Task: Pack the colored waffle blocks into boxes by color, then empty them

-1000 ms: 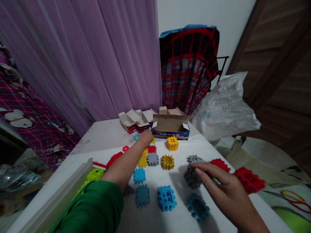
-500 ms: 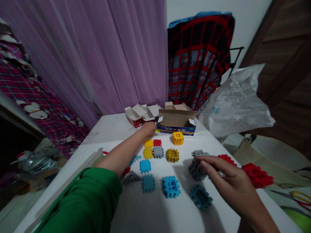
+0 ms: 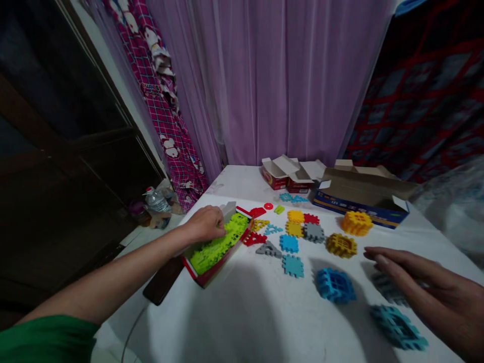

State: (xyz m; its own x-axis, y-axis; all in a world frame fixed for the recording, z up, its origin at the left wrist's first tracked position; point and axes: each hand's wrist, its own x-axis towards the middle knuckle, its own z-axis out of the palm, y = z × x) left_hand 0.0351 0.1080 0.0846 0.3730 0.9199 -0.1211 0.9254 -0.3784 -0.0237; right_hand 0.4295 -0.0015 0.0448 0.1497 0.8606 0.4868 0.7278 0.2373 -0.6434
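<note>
My left hand (image 3: 206, 225) rests on the far corner of a red-sided box (image 3: 215, 249) filled with lime green plastic pieces, its fingers curled over the rim; I cannot make out anything held in them. My right hand (image 3: 423, 285) lies flat with fingers stretched out on the white table (image 3: 249, 312), covering a grey block and close to a teal cube (image 3: 399, 327). Between the hands sit a blue cube (image 3: 335, 285), flat blue tiles (image 3: 293, 264), a grey triangle (image 3: 268, 248), a dark yellow cube (image 3: 341, 245) and a yellow cube (image 3: 356, 223).
Open cardboard boxes stand at the table's far edge: a blue one (image 3: 363, 199) and small red ones (image 3: 287, 174). A purple curtain (image 3: 272, 75) hangs behind. A dark flat object (image 3: 162, 285) lies by the left table edge. A water bottle (image 3: 156, 200) stands on the floor at left.
The view swung left. My left hand drew back from the far boxes to the box of green pieces at the left. My right hand stayed flat near the grey block.
</note>
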